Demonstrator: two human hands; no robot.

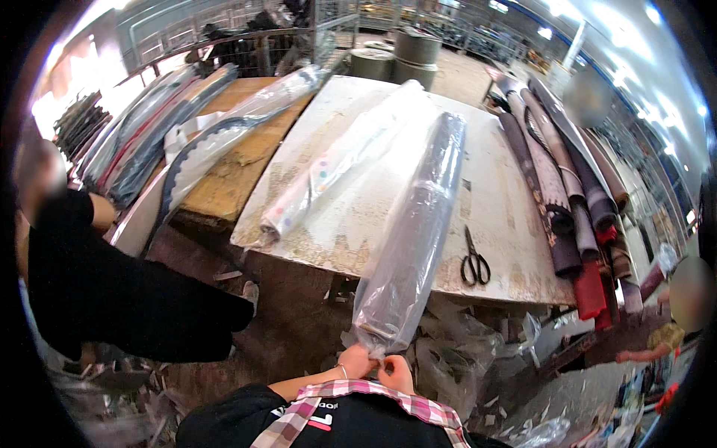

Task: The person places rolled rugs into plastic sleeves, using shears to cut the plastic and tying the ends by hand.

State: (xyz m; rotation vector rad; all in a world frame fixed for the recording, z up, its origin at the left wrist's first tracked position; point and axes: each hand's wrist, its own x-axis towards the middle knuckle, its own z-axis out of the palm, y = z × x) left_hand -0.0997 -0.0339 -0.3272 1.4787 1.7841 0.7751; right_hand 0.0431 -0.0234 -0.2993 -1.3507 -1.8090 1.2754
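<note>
A grey roll [427, 216], which looks like a rolled rug in a clear plastic sleeve, lies lengthwise on the white worktable, its near end jutting past the front edge. My left hand [358, 362] is closed on the gathered plastic sleeve [379, 345] at that end. Close beside it, my right hand [396, 373] pinches the same bunched plastic, and its fingertips are partly hidden. To the roll's right lie black-handled scissors [475, 267] on the tabletop. A white roll with coloured dots [317, 179], also in plastic, rests to the left.
The white worktable [343, 239] has a worn front edge. Several dark and patterned rolls [556, 179] lean along its right side. Wrapped rolls [142, 134] cover a wooden table [220, 175] at left. A person in black [112, 276] stands left; loose plastic [459, 351] lies below.
</note>
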